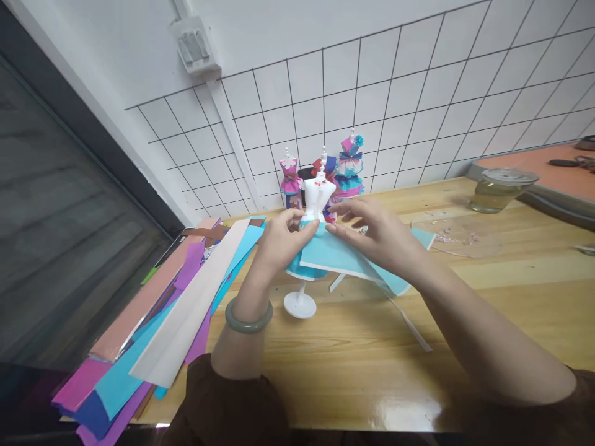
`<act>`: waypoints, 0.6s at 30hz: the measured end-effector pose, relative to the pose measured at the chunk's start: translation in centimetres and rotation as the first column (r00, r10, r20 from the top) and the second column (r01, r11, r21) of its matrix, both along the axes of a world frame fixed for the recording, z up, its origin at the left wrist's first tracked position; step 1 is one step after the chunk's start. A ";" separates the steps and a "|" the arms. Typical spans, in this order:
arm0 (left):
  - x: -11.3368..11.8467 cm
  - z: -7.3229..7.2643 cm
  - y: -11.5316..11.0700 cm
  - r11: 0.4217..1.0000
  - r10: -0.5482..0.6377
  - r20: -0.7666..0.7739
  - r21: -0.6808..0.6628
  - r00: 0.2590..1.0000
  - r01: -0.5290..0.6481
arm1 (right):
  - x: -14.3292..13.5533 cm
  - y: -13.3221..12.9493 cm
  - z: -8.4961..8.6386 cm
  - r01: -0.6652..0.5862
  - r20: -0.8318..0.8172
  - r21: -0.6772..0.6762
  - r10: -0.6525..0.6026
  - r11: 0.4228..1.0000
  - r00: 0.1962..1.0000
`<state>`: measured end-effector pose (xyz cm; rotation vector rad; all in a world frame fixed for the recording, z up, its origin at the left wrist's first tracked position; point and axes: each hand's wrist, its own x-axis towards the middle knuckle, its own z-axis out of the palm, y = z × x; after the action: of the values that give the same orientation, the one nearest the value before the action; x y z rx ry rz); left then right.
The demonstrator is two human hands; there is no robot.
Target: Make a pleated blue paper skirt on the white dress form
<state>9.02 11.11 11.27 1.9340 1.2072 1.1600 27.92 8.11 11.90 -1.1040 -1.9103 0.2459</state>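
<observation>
A small white dress-form mannequin (318, 197) on a round white base (300, 305) stands in front of me. A strip of light blue crepe paper (332, 254) with a white lower edge lies around its waist like a skirt and trails off to the right. My left hand (286, 238) is closed at the waist, its thumb pressing the paper against the form. My right hand (369, 229) is at the strip's upper edge just right of the waist, thumb on the paper and fingers curved; their grip behind it is partly hidden.
Several dressed mannequins (349, 164) stand behind, near the wall. Coloured paper strips (186, 303) are piled at left. A clear dish (469, 238) with small beads and a lidded cup (499, 189) of yellowish liquid stand at right. A thin white strip (413, 328) lies on the wooden table (353, 371).
</observation>
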 end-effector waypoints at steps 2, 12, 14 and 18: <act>-0.3 -0.1 0.3 1.000 0.029 -0.001 -0.002 1.000 -0.029 | -0.4 -0.4 0.0 -0.046 0.074 0.163 0.034 0.986 0.997; -1.0 -0.2 0.8 0.996 0.091 0.034 -0.024 0.995 -0.090 | -3.3 -1.0 -1.8 -0.159 0.433 0.502 -0.088 0.850 0.897; -1.1 -0.2 0.9 0.996 0.088 0.044 -0.029 0.995 -0.086 | -3.5 -1.0 -2.2 -0.166 0.418 0.580 -0.117 0.798 0.901; -1.3 0.4 0.6 0.995 0.066 0.086 -0.082 0.994 -0.059 | -3.5 -1.0 -2.6 -0.222 0.425 0.655 -0.109 0.722 0.899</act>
<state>7.74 11.75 11.65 1.7787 1.2556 1.1986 24.41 7.10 9.28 -0.5950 -2.1449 -0.7169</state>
